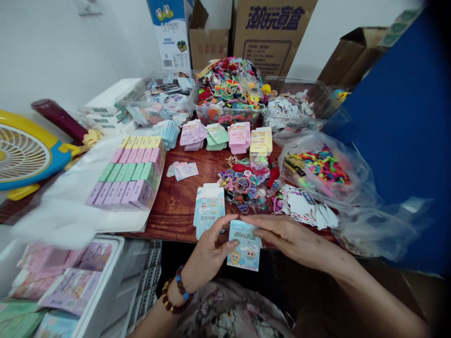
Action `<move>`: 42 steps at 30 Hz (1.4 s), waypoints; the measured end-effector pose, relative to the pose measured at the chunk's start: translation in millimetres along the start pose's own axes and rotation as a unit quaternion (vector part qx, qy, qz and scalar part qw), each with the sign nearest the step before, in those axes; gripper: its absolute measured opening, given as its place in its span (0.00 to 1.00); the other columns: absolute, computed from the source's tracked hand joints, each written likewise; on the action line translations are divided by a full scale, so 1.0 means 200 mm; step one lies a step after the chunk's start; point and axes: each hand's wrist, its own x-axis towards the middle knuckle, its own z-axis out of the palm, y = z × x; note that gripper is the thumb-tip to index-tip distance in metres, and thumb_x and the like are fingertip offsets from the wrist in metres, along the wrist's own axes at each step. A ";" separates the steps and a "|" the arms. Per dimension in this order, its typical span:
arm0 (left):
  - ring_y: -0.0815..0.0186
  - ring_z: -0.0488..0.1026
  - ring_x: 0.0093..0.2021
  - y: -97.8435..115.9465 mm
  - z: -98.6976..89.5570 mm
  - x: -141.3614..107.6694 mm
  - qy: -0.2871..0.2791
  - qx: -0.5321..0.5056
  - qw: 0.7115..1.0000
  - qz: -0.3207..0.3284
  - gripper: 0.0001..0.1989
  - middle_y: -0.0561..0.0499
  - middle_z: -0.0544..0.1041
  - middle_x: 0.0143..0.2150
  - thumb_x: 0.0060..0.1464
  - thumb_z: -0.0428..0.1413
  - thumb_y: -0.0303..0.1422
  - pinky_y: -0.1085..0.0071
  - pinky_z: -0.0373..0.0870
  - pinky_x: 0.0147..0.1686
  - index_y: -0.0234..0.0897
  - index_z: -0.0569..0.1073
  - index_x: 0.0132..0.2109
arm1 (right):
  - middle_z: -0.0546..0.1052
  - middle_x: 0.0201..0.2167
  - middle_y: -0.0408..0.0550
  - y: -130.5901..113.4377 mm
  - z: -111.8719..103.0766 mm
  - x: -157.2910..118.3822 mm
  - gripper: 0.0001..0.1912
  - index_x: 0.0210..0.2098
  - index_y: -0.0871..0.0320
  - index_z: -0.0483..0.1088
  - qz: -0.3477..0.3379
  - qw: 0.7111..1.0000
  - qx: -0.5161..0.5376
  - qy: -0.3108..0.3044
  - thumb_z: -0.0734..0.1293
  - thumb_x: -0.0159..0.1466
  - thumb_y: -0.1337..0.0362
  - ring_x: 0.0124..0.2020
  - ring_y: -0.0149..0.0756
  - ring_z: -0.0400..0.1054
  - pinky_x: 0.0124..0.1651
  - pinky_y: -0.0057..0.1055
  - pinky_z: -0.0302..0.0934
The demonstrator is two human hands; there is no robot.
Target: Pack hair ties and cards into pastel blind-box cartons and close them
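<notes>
Box (244,253) is held at the near edge of the table (172,202): left hand (210,246) pinches its left side, right hand (292,236) its top right corner, likely for steadiness; cartons (208,207) lie far-left, within reach.

Blue box (245,251) — between left fingers (225,249) and right fingers (269,235) (wooden table (174,199) beyond)

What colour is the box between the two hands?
The box is light blue, best seen in the head view.
</notes>
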 end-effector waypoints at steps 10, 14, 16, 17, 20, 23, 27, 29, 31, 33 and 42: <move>0.68 0.75 0.42 0.01 -0.01 0.02 -0.009 -0.002 1.000 -0.006 0.16 0.51 0.76 0.46 0.60 0.59 0.35 0.73 0.73 0.42 0.42 0.69 0.54 | 0.82 0.44 0.48 0.06 0.11 -0.02 0.10 0.45 0.53 0.79 -0.044 0.990 0.052 0.123 0.66 0.68 0.66 0.46 0.36 0.77 0.47 0.27 0.72; 0.66 0.77 0.42 0.02 -0.07 0.00 0.013 -0.007 1.000 -0.022 0.17 0.49 0.77 0.49 0.59 0.59 0.37 0.72 0.75 0.42 0.42 0.69 0.55 | 0.81 0.43 0.47 0.11 0.13 0.05 0.09 0.44 0.53 0.78 0.005 0.990 0.109 0.093 0.66 0.68 0.62 0.43 0.35 0.76 0.46 0.28 0.70; 0.63 0.77 0.47 0.02 -0.15 0.00 0.097 0.003 0.995 -0.004 0.21 0.47 0.76 0.54 0.59 0.58 0.39 0.69 0.75 0.45 0.42 0.68 0.59 | 0.80 0.42 0.46 0.13 0.14 0.14 0.11 0.47 0.54 0.76 0.045 0.988 0.120 0.084 0.66 0.68 0.60 0.39 0.35 0.76 0.42 0.30 0.70; 0.61 0.76 0.50 0.02 -0.21 0.00 0.159 0.014 0.987 0.012 0.24 0.46 0.75 0.57 0.60 0.57 0.40 0.68 0.75 0.47 0.43 0.66 0.62 | 0.80 0.41 0.47 0.14 0.15 0.20 0.11 0.47 0.55 0.76 0.062 0.989 0.103 0.084 0.66 0.68 0.60 0.37 0.36 0.75 0.41 0.31 0.69; 0.58 0.74 0.55 -0.01 -0.41 0.05 0.328 0.111 0.937 0.048 0.29 0.43 0.73 0.61 0.63 0.51 0.41 0.62 0.75 0.52 0.42 0.58 0.69 | 0.77 0.45 0.50 0.12 0.20 0.42 0.12 0.47 0.57 0.73 0.083 0.993 -0.044 0.065 0.68 0.65 0.61 0.43 0.41 0.74 0.47 0.36 0.67; 0.55 0.75 0.54 -0.06 -0.59 0.13 0.366 0.293 0.882 0.038 0.26 0.39 0.74 0.59 0.64 0.48 0.37 0.54 0.72 0.56 0.35 0.63 0.67 | 0.68 0.60 0.60 0.08 0.27 0.61 0.24 0.53 0.60 0.70 0.130 0.970 -0.204 -0.007 0.72 0.61 0.56 0.52 0.54 0.71 0.53 0.44 0.64; 0.51 0.73 0.53 -0.10 -0.67 0.19 0.378 0.364 0.849 0.057 0.23 0.36 0.77 0.49 0.61 0.47 0.31 0.45 0.65 0.59 0.31 0.70 0.61 | 0.57 0.68 0.68 0.09 0.35 0.70 0.31 0.51 0.63 0.69 0.192 0.940 -0.277 -0.055 0.77 0.54 0.52 0.51 0.59 0.72 0.48 0.43 0.65; 0.50 0.71 0.54 -0.10 -0.65 0.19 0.376 0.388 0.838 0.076 0.22 0.35 0.76 0.50 0.60 0.49 0.30 0.44 0.64 0.60 0.30 0.71 0.60 | 0.61 0.66 0.65 0.12 0.35 0.70 0.26 0.47 0.61 0.70 0.191 0.944 -0.265 -0.046 0.76 0.56 0.53 0.51 0.56 0.72 0.46 0.39 0.64; 0.49 0.68 0.59 -0.08 -0.59 0.16 0.373 0.407 0.828 0.096 0.22 0.34 0.73 0.54 0.59 0.51 0.32 0.43 0.60 0.63 0.31 0.72 0.59 | 0.69 0.58 0.58 0.15 0.32 0.69 0.20 0.43 0.59 0.69 0.179 0.957 -0.228 -0.031 0.74 0.58 0.54 0.48 0.49 0.72 0.43 0.36 0.62; 0.49 0.64 0.62 -0.04 -0.52 0.13 0.364 0.410 0.828 0.116 0.20 0.35 0.71 0.58 0.61 0.52 0.35 0.44 0.56 0.65 0.33 0.73 0.57 | 0.74 0.46 0.50 0.15 0.27 0.66 0.15 0.38 0.57 0.68 0.143 0.974 -0.175 -0.005 0.73 0.59 0.56 0.43 0.42 0.71 0.41 0.32 0.59; 0.65 0.74 0.34 0.05 -0.19 0.12 -0.023 -0.150 0.987 -0.054 0.35 0.48 0.77 0.38 0.46 0.64 0.56 0.69 0.72 0.34 0.37 0.73 0.54 | 0.67 0.33 0.40 -0.08 0.07 0.42 0.12 0.31 0.57 0.64 -0.009 0.996 -0.067 0.051 0.71 0.64 0.60 0.30 0.29 0.61 0.33 0.28 0.50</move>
